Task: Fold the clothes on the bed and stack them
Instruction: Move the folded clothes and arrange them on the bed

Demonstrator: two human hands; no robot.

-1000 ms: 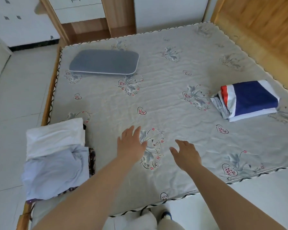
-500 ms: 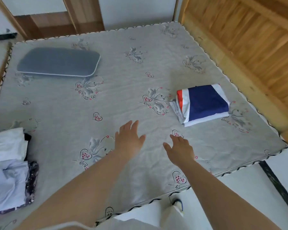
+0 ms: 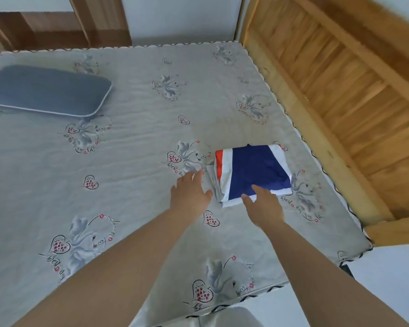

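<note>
Reached with both hands released, fingers straight: left hand (image 3: 191,193) just beside the folded garment (image 3: 253,172), right hand (image 3: 263,204) at its near edge. Risked unfolding layers if lifted unevenly.

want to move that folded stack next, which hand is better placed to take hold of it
Right, probably. The right hand already overlaps the near edge of the folded blue, white and red garment, fingers open. The left hand hovers open just beside its left edge, ready to support.
</note>
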